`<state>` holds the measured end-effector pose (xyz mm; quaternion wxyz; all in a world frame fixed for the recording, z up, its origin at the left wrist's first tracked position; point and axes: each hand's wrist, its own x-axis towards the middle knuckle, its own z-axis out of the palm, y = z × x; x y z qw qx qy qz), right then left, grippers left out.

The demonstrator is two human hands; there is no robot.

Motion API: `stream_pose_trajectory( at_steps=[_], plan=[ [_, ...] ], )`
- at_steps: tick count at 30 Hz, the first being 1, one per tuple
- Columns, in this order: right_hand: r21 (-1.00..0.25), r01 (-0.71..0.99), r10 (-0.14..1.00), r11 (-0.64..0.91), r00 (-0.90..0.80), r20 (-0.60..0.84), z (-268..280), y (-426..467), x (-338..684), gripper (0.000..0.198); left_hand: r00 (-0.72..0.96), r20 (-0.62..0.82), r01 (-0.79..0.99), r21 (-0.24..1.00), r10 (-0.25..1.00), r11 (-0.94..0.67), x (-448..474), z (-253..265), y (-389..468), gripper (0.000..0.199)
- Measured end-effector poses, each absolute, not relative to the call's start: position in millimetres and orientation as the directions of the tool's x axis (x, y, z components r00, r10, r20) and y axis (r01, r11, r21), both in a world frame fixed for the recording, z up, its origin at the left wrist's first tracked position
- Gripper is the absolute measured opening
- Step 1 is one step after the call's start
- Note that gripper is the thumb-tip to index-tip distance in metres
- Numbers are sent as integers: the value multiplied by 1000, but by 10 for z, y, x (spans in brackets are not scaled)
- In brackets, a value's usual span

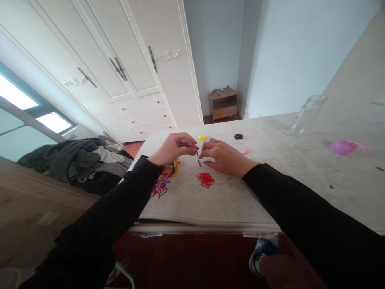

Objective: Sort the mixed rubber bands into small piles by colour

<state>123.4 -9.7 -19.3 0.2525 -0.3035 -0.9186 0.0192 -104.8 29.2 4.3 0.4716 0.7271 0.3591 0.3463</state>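
Observation:
Over the middle of the table, my left hand pinches a small blue rubber band between thumb and forefinger. My right hand is close beside it, fingers bent and apart, with nothing visible between them. Just below its fingertips is a small dark band; whether it touches the table I cannot tell. Nearer to me lies a heap of red rubber bands. A mixed multicoloured pile sits under my left wrist, partly hidden by the sleeve. Beyond my hands are small groups of yellow bands, black bands and pink bands.
A clear glass jar and a pink balloon-like object are on the right of the white table. Dark clothes are heaped beyond the left edge. White wardrobes and a small wooden cabinet stand behind.

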Motion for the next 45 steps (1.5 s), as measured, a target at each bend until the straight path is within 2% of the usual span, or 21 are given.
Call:
stream_pose_trajectory(
  at_steps=[6,12,15,18,20,23,31,35,37,42,45],
  plan=[
    [-54,545,532,837,-785,319,-140,-144,1096,21,372,243,148,937,896,-315,-1053,11,335,41],
    [14,550,501,835,-771,392,-155,-178,1014,21,322,255,82,952,912,-296,-1053,-13,374,41],
    [-96,567,529,818,-678,510,-107,-81,1175,20,310,256,75,953,915,-292,-1045,-18,374,42],
    [-319,641,666,698,-416,620,-32,106,1576,15,307,255,92,951,917,-296,-1036,-27,373,44],
    [-457,691,759,560,-207,618,-8,228,1892,6,310,249,104,951,918,-292,-1030,-35,371,46],
    [-520,734,815,436,-78,573,-52,356,2231,5,327,226,129,951,918,-280,-1016,-44,362,47],
    [-425,811,834,403,-135,535,-233,525,2282,12,358,173,167,955,918,-245,-977,-20,305,50],
    [-483,777,803,403,-48,594,-160,449,2213,13,370,151,173,958,917,-228,-967,-31,287,50],
    [-503,738,778,450,-47,627,-107,354,2105,12,379,156,168,958,912,-234,-964,-38,282,49],
    [-397,569,655,720,-369,660,-36,62,1610,8,413,182,162,949,892,-269,-959,-32,263,44],
    [-378,481,604,791,-513,610,-63,-35,1368,5,438,193,158,945,878,-287,-949,-28,251,43]
  ],
)
